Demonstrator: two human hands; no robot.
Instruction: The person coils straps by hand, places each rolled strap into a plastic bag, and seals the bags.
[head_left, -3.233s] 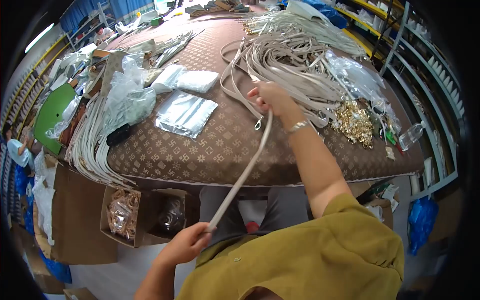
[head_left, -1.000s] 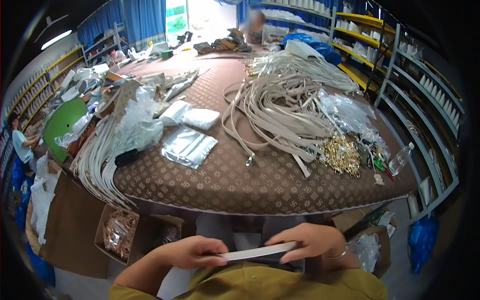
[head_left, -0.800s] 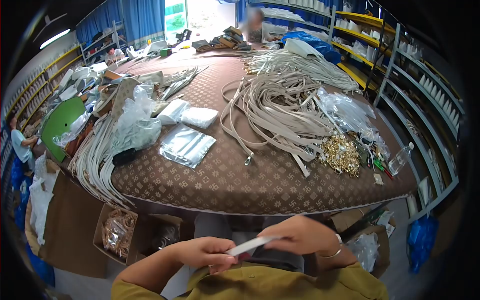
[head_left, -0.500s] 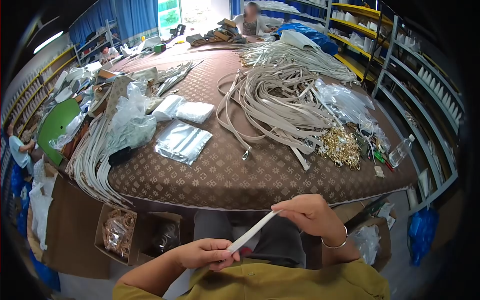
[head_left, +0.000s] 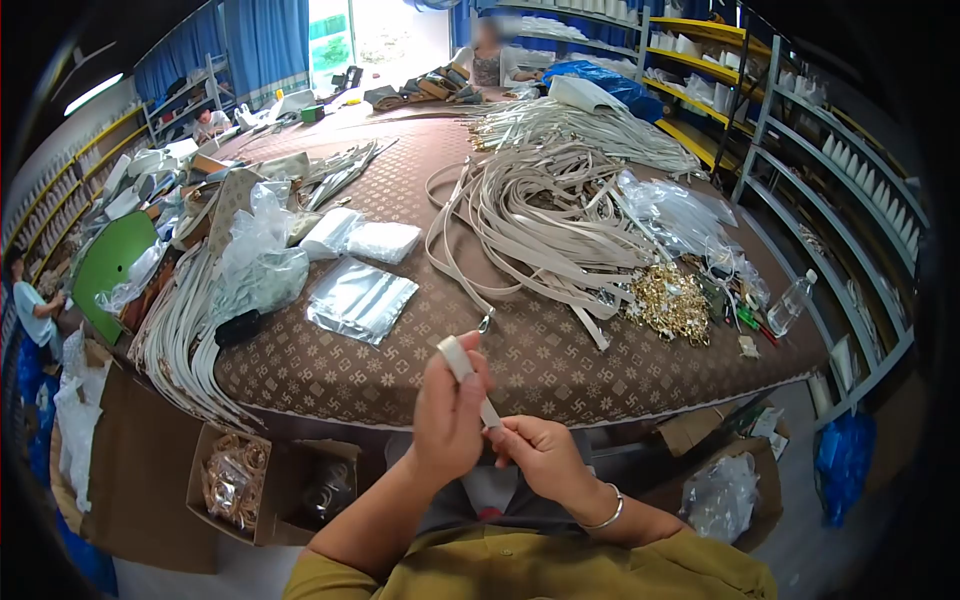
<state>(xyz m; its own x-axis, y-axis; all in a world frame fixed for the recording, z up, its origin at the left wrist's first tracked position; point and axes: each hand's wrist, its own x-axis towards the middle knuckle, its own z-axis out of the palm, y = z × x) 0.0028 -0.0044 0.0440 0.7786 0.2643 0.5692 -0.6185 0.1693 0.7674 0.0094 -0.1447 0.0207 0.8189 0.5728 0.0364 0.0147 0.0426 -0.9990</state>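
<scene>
A short cream-coloured strap [head_left: 456,360] is bent over the fingers of my left hand [head_left: 446,415], which is closed on it and raised at the table's front edge. Its lower part runs down to my right hand [head_left: 542,456], whose thumb and fingers pinch the end. A bangle circles my right wrist. Just beyond my left hand lies a metal clasp [head_left: 486,322], at the end of a long strap from the coiled pile of beige straps [head_left: 540,215]. A heap of gold-coloured metal fittings [head_left: 668,305] sits at the right of that pile.
Clear plastic bags [head_left: 360,300] and a bundle of pale straps [head_left: 180,345] lie on the left of the patterned table [head_left: 400,375]. A water bottle [head_left: 792,303] stands at right. Below are cardboard boxes [head_left: 225,480]. Shelves [head_left: 840,190] line the right; other people are farther back.
My left hand has moved up and forward, now with the strap bent over its fingers. My right hand has come down and inward to the strap's lower end. The view has shifted slightly.
</scene>
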